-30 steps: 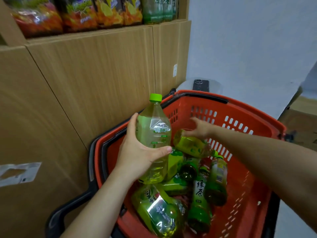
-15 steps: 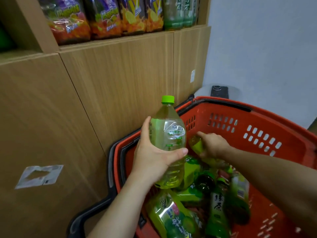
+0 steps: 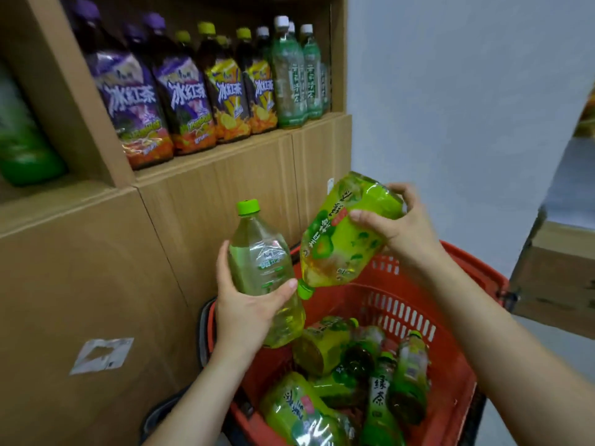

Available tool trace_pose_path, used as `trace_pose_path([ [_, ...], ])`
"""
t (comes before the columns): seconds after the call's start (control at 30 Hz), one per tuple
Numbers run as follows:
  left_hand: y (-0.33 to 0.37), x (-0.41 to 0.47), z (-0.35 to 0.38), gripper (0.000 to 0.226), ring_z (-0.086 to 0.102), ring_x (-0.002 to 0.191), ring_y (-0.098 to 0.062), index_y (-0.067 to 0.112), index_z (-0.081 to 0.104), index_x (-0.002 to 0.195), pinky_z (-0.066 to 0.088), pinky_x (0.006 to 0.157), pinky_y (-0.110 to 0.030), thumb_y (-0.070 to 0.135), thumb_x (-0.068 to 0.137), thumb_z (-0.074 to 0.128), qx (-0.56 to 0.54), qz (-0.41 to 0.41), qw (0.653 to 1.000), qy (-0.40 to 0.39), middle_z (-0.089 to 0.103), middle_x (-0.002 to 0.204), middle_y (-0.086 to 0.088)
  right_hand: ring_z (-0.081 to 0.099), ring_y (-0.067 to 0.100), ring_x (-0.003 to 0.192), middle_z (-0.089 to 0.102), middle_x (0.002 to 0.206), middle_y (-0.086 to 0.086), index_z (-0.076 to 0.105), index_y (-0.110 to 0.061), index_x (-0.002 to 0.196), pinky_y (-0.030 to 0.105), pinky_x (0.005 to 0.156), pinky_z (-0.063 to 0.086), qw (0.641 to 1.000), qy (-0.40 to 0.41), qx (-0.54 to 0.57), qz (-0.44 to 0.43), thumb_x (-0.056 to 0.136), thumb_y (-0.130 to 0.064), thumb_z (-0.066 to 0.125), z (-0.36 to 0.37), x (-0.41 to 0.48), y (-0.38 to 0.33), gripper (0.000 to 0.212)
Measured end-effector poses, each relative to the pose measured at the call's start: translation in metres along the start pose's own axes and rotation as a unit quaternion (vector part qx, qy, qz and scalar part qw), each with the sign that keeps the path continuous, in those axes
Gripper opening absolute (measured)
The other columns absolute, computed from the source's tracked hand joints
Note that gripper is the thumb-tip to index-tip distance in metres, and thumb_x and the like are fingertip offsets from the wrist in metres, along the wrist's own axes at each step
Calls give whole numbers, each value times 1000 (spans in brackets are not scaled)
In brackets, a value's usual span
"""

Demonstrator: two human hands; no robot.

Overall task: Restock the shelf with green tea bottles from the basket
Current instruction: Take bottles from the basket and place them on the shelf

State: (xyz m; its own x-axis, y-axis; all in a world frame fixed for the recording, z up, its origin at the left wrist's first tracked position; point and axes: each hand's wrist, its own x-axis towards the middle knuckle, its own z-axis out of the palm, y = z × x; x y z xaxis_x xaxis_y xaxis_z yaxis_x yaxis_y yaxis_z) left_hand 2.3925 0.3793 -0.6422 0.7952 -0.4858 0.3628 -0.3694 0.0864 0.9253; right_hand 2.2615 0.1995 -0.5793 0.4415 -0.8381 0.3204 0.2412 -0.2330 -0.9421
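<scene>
Red basket (image 3: 457, 391) holds green tea bottles (image 3: 380, 400); left hand (image 3: 244, 313) grip clamps upright bottle (image 3: 257, 262), right hand (image 3: 402, 226) grip tilted bottle (image 3: 341, 239).

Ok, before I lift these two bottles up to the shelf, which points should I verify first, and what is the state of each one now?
1. Left hand grips the clear plastic bottle with a green cap, upright: ok.
2. Right hand holds the green-labelled plastic bottle near its base: ok.
3. Green-labelled plastic bottle upright: not ok, its cap points down.
4. Both caps screwed tight: cannot tell.
5. Free gap on the wooden shelf: cannot tell; the visible row looks full.
</scene>
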Motion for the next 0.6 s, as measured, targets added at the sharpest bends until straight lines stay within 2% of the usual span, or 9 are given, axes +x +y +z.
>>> trace_pose_path([
  [0.1, 35, 3, -31, 117, 54, 118, -5, 41, 25, 144, 45, 104, -37, 42, 45, 89, 21, 52, 998, 29, 49, 136, 11, 66, 13, 71, 63, 91, -1, 48, -21, 106, 22, 42, 50, 996, 13, 94, 4, 70, -20, 79, 9, -7, -21, 48],
  [0.17, 66, 6, -61, 116, 54, 120, -6, 42, 27, 142, 45, 103, -37, 44, 46, 92, 28, 108, 993, 43, 49, 137, 12, 68, 14, 72, 65, 95, 2, 50, -19, 107, 34, 49, 57, 980, -3, 197, 32, 72, -21, 75, 23, -10, -27, 43],
  [0.23, 97, 9, -96, 116, 56, 119, -4, 36, 28, 143, 47, 102, -36, 37, 45, 91, 36, 163, 984, 69, 52, 136, 10, 70, 21, 86, 67, 109, 8, 53, -12, 124, 46, 60, 59, 951, -50, 295, 73, 78, -27, 69, 48, -15, -31, 50],
  [0.3, 129, 12, -134, 116, 56, 119, -6, 30, 27, 144, 47, 103, -37, 34, 46, 90, 63, 205, 972, 97, 52, 137, 3, 70, 23, 97, 66, 120, 10, 54, -14, 133, 48, 68, 60, 919, -96, 365, 112, 88, -39, 55, 81, -26, -40, 52],
  [0.37, 158, 15, -172, 115, 56, 120, -7, 27, 27, 145, 47, 103, -37, 39, 47, 87, 95, 236, 959, 124, 52, 137, 0, 71, 19, 95, 68, 119, 5, 56, -21, 133, 44, 64, 60, 896, -119, 408, 130, 89, -48, 48, 111, -38, -51, 52],
  [0.47, 187, 23, -230, 115, 57, 118, -6, 31, 25, 144, 47, 102, -37, 41, 48, 87, 134, 247, 945, 169, 53, 136, 2, 72, 17, 87, 71, 112, 1, 59, -27, 128, 44, 60, 59, 887, -123, 424, 134, 85, -48, 54, 155, -61, -67, 48],
  [0.6, 195, 40, -291, 119, 58, 116, -8, 41, 23, 142, 47, 102, -41, 45, 44, 90, 164, 185, 944, 218, 52, 136, 5, 68, 23, 99, 69, 118, 2, 58, -28, 127, 52, 70, 57, 879, -109, 444, 134, 82, -44, 59, 209, -88, -88, 47],
])
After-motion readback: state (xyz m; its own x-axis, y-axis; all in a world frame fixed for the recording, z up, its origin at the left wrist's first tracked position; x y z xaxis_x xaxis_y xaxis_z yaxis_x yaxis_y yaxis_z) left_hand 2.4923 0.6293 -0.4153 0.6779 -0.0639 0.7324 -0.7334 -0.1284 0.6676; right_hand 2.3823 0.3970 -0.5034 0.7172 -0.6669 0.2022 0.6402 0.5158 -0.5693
